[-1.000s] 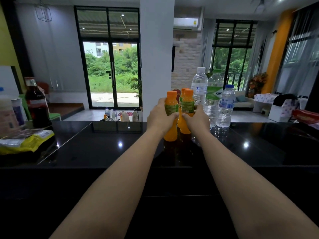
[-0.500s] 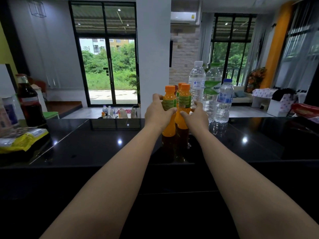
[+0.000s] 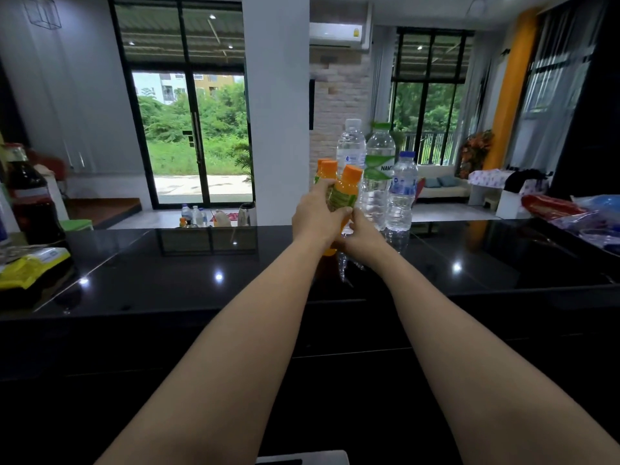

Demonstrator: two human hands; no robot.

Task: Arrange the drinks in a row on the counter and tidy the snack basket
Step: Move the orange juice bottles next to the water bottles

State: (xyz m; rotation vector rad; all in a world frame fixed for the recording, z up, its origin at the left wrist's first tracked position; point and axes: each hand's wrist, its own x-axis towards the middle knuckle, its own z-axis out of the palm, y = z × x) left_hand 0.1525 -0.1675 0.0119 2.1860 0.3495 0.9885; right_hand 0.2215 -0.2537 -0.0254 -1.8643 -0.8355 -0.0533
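So, progress: early, I'd say; no row yet, drinks bunched at 1 o'clock on the counter (image 3: 201, 263)
Orange bottle (image 3: 342, 196): tilted; second orange bottle (image 3: 324, 169) just behind
Left hand (image 3: 317, 216): fingers wrapped round the tilted one
Right hand (image 3: 364, 236): thumb at its base; fingers hidden, can't tell
Water bottles (image 3: 379, 169): three, upright, bunched beside it
Left to do: spacing; snack basket not in view
Surface: glossy black; yellow snack packet (image 3: 30, 270) at 9, bags (image 3: 553, 206) at 3
Room: glass doors (image 3: 191, 129), greenery outside
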